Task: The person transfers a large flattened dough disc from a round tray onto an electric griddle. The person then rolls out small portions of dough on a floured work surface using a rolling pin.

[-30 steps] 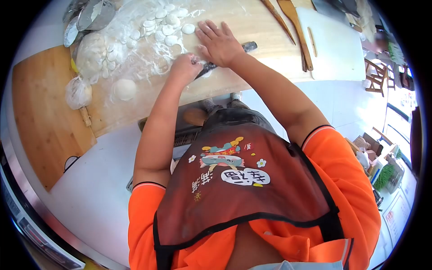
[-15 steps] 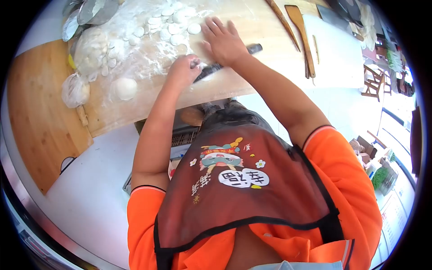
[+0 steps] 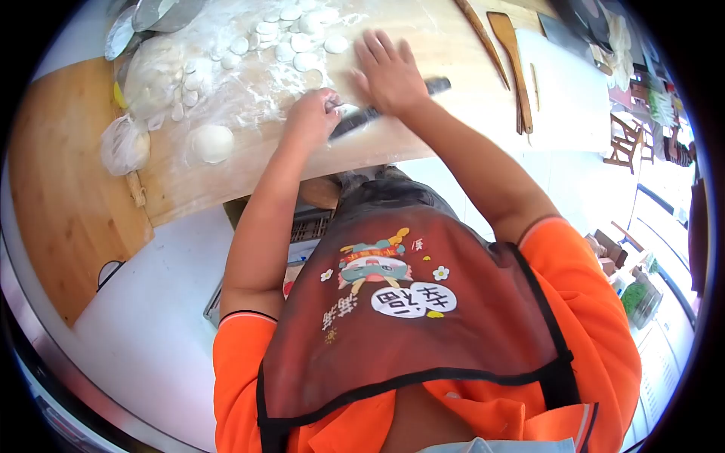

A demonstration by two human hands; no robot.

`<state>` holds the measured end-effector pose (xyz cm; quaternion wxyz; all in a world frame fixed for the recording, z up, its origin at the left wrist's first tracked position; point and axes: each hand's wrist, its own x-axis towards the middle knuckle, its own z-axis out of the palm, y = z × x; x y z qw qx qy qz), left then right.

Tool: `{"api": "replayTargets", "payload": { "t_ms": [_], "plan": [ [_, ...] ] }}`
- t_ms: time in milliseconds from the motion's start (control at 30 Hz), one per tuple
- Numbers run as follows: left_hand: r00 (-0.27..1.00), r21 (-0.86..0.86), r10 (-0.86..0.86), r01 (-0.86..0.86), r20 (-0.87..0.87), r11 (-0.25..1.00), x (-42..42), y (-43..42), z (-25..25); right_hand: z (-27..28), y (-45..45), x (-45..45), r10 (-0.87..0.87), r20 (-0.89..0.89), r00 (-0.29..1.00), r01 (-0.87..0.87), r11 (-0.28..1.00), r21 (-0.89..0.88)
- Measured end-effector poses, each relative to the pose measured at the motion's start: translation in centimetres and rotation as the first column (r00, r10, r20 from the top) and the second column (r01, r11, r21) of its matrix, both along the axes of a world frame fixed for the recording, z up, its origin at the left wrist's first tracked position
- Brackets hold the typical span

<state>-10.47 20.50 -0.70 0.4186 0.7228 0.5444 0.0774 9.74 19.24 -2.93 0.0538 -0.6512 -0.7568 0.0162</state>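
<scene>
A dark rolling pin (image 3: 359,122) lies slantwise on the floury wooden board. My right hand (image 3: 393,79) is flat across its middle, palm down, with the fingers stretched out past it. Close to the pin's near left end, my left hand (image 3: 308,119) is closed, thumb and fingers pinching the edge of a small piece of white dough (image 3: 348,110), mostly hidden by the fingers. Beyond both hands are several flattened dough rounds (image 3: 305,62), some overlapping. A smooth ball of dough (image 3: 212,143) sits left of my left arm.
A wooden spatula (image 3: 512,60) and a long wooden stick (image 3: 483,41) lie to the right. On the left are a tied plastic bag (image 3: 126,146), dough under clear plastic (image 3: 151,83) and metal bowls (image 3: 162,13). The board's front edge (image 3: 226,202) runs just before my apron.
The view has shifted slightly. My right hand and the rolling pin appear a little further right, while my left hand stays pinched beside the pin's end.
</scene>
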Motion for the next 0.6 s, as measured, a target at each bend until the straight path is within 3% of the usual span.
{"api": "replayTargets", "payload": {
  "t_ms": [33,133,267,400,500,600],
  "plan": [
    [0.999,-0.054,-0.018,0.016,-0.038,0.998,0.1,0.1,0.1,0.7,-2.3,0.3,0.015,0.001,1.000,-0.015,0.999,-0.036],
    [0.998,0.059,0.055,-0.054,-0.018,0.997,0.3,-1.6,-0.3,1.4,-8.0,1.1,0.041,0.033,0.999,-0.038,0.997,-0.073],
    [0.987,0.096,0.159,-0.156,-0.022,0.983,0.2,-3.0,-0.2,0.5,-2.9,0.5,0.032,-0.015,0.999,-0.030,0.996,0.079],
    [1.000,0.123,0.010,-0.007,-0.018,0.992,0.2,-0.8,-1.0,-0.2,2.7,-0.1,-0.020,0.003,1.000,0.020,0.999,0.040],
    [0.988,0.055,-0.137,0.141,-0.065,0.989,-0.1,0.4,-0.8,-0.1,-1.6,0.4,0.022,0.010,1.000,-0.022,1.000,0.010],
    [0.999,0.043,0.029,-0.027,-0.042,0.999,-0.2,-1.3,-0.7,1.2,-8.0,1.0,0.059,0.063,0.996,-0.056,0.997,-0.054]
  ]
}}
